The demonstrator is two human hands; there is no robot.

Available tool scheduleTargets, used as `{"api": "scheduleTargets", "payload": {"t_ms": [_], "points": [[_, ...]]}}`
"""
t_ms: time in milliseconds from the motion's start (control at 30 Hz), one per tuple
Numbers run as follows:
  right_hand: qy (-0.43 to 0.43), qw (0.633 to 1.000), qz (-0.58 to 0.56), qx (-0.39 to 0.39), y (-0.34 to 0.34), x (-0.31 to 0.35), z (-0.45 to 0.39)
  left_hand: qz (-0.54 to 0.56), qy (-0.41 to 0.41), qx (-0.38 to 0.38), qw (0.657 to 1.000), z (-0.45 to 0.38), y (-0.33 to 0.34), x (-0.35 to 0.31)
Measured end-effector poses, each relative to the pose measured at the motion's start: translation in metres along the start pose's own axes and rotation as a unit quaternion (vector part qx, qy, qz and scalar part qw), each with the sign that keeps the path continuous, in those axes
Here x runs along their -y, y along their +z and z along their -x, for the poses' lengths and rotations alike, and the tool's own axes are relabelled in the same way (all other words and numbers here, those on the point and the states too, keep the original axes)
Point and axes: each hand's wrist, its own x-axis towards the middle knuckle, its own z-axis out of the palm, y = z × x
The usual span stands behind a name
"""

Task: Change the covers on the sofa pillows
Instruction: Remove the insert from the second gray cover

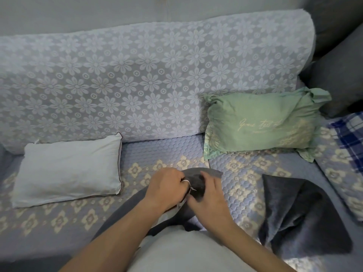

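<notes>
A pillow in a dark grey cover (125, 209) lies on the sofa seat right in front of me. My left hand (167, 188) grips the cover's far end, where a bit of white inner pillow shows. My right hand (208, 195) pinches the grey fabric beside it. A bare white pillow (68, 171) lies flat at the left. A green pillow (261, 124) with script lettering leans against the backrest at the right. A loose dark grey cover (300, 214) lies crumpled at the right front.
The sofa seat (157, 152) has a blue quilted mat with cream flowers; the backrest (137, 79) wears a floral lace throw. A blue plaid cloth (349, 138) sits at the far right, below dark grey cushions (337, 75) in the corner.
</notes>
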Motion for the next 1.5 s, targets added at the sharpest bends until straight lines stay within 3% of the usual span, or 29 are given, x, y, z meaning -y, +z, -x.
{"api": "scheduleTargets", "payload": {"t_ms": [133,233,367,467,600,800,933,1067,1133,1233,1333,1400,1500], "points": [[0.062,0.996,0.059,-0.006,0.01,0.008,-0.017,-0.025,0.01,0.013,1.0,0.001,0.005,-0.011],[0.095,0.995,0.043,-0.009,0.009,0.01,-0.023,-0.023,-0.002,-0.003,1.0,0.005,0.01,-0.012],[0.122,0.992,-0.009,-0.009,0.005,0.012,-0.023,0.078,-0.096,-0.052,0.991,0.017,0.015,-0.008],[0.118,0.992,0.012,0.03,0.002,0.015,-0.025,0.055,-0.132,-0.033,0.989,0.03,0.033,0.004],[0.094,0.985,0.065,0.128,-0.002,0.02,-0.034,0.117,-0.061,-0.073,0.988,0.032,0.052,0.019],[0.176,0.953,-0.077,0.233,-0.014,0.013,-0.041,0.117,0.012,0.046,0.992,0.036,0.054,0.027],[0.171,0.919,-0.202,0.293,-0.007,0.002,-0.033,0.031,0.002,0.027,0.999,0.041,0.055,0.038],[0.182,0.888,-0.316,0.281,-0.004,0.001,-0.031,-0.003,0.011,-0.038,0.999,0.043,0.05,0.038],[0.186,0.889,-0.328,0.258,-0.003,0.0,-0.03,-0.049,0.031,-0.066,0.996,0.044,0.05,0.038],[0.184,0.945,-0.216,0.162,0.008,-0.004,-0.03,-0.067,0.094,-0.082,0.99,0.05,0.05,0.035],[0.131,0.989,0.01,0.075,0.018,-0.018,-0.035,-0.044,0.143,-0.073,0.986,0.058,0.046,0.032],[0.117,0.983,0.134,0.053,0.017,-0.034,-0.04,0.003,0.085,-0.078,0.993,0.066,0.035,0.032],[0.124,0.968,0.219,0.013,-0.001,-0.061,-0.047,0.106,-0.001,-0.129,0.986,0.078,0.014,0.041]]}}
